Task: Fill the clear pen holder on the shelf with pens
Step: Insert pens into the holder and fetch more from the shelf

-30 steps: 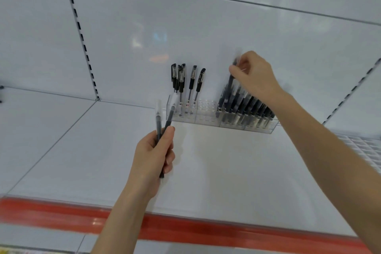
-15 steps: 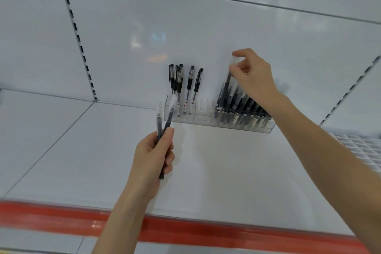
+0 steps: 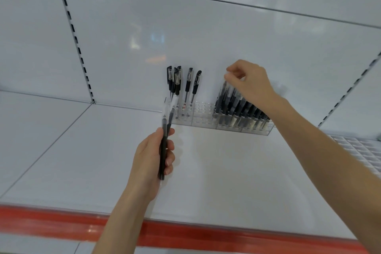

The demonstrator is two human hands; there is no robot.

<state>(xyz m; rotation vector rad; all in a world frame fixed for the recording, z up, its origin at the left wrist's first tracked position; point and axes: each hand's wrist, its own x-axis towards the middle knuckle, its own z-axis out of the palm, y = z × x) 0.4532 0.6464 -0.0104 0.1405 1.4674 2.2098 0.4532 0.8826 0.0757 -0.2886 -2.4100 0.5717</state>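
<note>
Left hand [image 3: 153, 159] grips two spare pens [image 3: 165, 140] in front of the clear pen holder [image 3: 216, 117], which sits at the shelf [image 3: 82, 150] back. Its left end has approx. six upright pens [image 3: 181, 82], mid slots bare, right end packed w/ leaning pens [image 3: 239, 107]. Right hand [image 3: 249, 82] pinches one top there; I'd judge it over half done.

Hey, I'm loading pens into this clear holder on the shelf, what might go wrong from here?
Three risks.

The right hand is pinching the top of a pen in the tightly packed, leaning right group; a nudge there might tip its neighbours.

The left hand grips spare pens loosely, tips close to the upright pens on the left; they might bump those or slip.

The pen holder is light clear plastic, so pushing hard might slide it along the shelf.
</note>
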